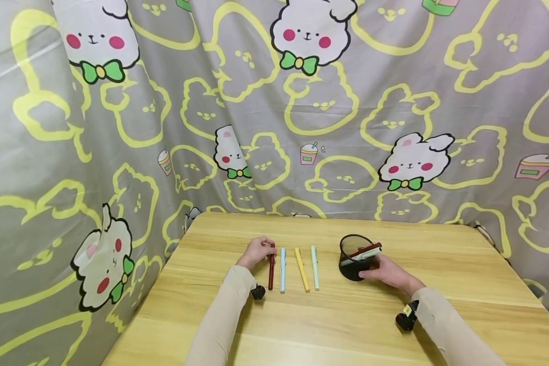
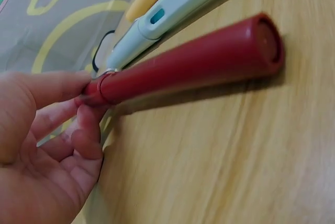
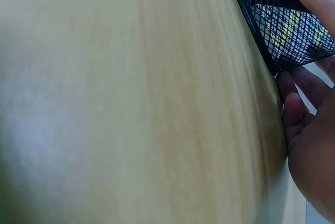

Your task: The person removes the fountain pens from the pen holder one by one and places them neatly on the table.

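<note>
My left hand point(image 1: 257, 252) pinches a dark red pen point(image 1: 271, 272) near its far end; in the left wrist view the thumb and fingers close round the pen point(image 2: 193, 59), its butt end pointing toward the camera. Just right of it lie a light blue pen point(image 1: 282, 269), a yellow pen point(image 1: 302, 269) and a mint green pen point(image 1: 314, 268). Farther right, my right hand point(image 1: 391, 274) grips a black mesh pen holder point(image 1: 356, 269) round its side. Inside lean a dark red pen point(image 1: 370, 246) and a pale green one point(image 1: 368, 253). The right wrist view shows the mesh wall point(image 3: 293, 22) between thumb and fingers.
Everything stands on a light wood table point(image 1: 320, 325). A grey curtain point(image 1: 256, 101) with cartoon prints hangs behind the table and on its left. Small black cameras are strapped at the left wrist point(image 1: 258, 292) and right wrist point(image 1: 407, 316).
</note>
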Motion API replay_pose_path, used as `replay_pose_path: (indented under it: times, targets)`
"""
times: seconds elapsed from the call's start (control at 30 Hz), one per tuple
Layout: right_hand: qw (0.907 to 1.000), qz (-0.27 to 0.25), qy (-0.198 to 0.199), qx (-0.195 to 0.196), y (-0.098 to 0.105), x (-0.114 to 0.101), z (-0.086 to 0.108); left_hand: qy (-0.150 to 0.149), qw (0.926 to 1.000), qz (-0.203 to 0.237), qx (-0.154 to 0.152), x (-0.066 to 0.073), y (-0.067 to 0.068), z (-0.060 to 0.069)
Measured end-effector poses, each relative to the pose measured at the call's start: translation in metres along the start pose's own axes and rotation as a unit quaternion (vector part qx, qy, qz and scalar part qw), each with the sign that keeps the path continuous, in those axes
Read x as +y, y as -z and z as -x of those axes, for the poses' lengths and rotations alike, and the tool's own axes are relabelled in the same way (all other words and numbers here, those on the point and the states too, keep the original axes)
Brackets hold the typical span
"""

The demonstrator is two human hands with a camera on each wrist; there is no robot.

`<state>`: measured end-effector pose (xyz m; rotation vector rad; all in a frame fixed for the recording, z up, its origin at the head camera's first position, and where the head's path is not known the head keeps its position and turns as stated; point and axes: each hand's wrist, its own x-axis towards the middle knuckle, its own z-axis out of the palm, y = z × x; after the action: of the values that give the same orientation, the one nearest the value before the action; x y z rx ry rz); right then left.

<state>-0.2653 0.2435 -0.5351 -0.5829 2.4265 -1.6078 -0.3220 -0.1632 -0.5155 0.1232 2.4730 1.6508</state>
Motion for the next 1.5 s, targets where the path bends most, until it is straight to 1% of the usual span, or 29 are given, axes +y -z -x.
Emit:
replay_pose_path:
  times: [0.1, 0.17, 0.37, 0.47, 0.53, 0.6, 0.7, 0.8, 0.87, 0.9, 0.97, 1.07, 1.17, 1.23, 1.3, 1.37, 1.4, 1.5]
  targets:
    - [1.0, -0.004, 0.004, 0.0, 0.0, 0.0, 0.0, 0.005, 0.9999, -0.012, -0.009, -0.002, 0.002, -0.001]
    - [1.0, 0.0, 0.007, -0.002, 0.001, 0.001, 0.0, 0.001, 0.9996, -0.025, -0.01, -0.003, 0.002, -0.001]
    - [1.0, 0.0, 0.001, -0.002, 0.0, 0.0, 0.001, -0.026, 0.9964, -0.08, -0.015, -0.006, 0.002, -0.002]
    - [1.0, -0.006, -0.002, 0.001, 0.0, -0.001, 0.001, -0.025, 0.995, -0.096, -0.015, -0.004, 0.002, -0.002]
    - [1.0, -0.005, 0.003, -0.001, 0.0, -0.001, 0.0, -0.016, 0.9948, -0.099, -0.016, -0.002, 0.002, 0.0]
    - [1.0, -0.009, -0.001, -0.001, -0.001, 0.0, 0.0, -0.007, 0.9947, -0.101, -0.017, -0.001, 0.003, 0.001]
    - [1.0, -0.005, -0.002, -0.005, -0.001, 0.001, 0.0, -0.002, 0.9947, -0.101, -0.02, -0.001, 0.004, 0.002]
    - [1.0, -0.002, -0.009, -0.001, -0.001, 0.002, -0.001, -0.004, 0.9956, -0.093, -0.011, 0.001, 0.005, 0.004]
    - [0.9999, -0.002, -0.01, -0.003, -0.001, 0.003, -0.002, -0.009, 0.996, -0.089, 0.001, 0.005, 0.005, 0.004]
    - [0.9999, -0.004, -0.014, -0.003, 0.0, 0.003, -0.002, -0.013, 0.9957, -0.091, 0.008, 0.009, 0.005, 0.005]
    - [0.9998, -0.007, -0.017, -0.004, 0.0, 0.004, -0.002, -0.029, 0.9951, -0.092, 0.019, 0.018, 0.003, 0.006]
    - [0.9998, -0.01, -0.015, -0.009, 0.001, 0.004, -0.002, -0.068, 0.9924, -0.1, 0.021, 0.034, -0.004, 0.009]
    - [0.9998, -0.013, -0.009, -0.007, 0.001, 0.004, -0.002, -0.102, 0.9905, -0.092, 0.006, 0.051, -0.017, 0.011]
    - [0.9999, -0.007, -0.002, -0.008, 0.001, 0.003, -0.002, -0.121, 0.9885, -0.09, -0.009, 0.063, -0.028, 0.012]
    - [1.0, -0.002, -0.003, -0.003, 0.0, 0.002, -0.002, -0.138, 0.9865, -0.085, -0.025, 0.074, -0.04, 0.011]
    - [0.9999, 0.01, -0.002, -0.003, 0.001, 0.001, -0.001, -0.16, 0.9829, -0.081, -0.042, 0.084, -0.053, 0.01]
    - [0.9999, 0.014, -0.002, -0.004, 0.001, 0.001, -0.001, -0.171, 0.9807, -0.08, -0.049, 0.089, -0.06, 0.009]
    - [0.9999, 0.012, -0.011, -0.003, 0.001, 0.0, -0.001, -0.193, 0.976, -0.075, -0.069, 0.1, -0.077, 0.006]
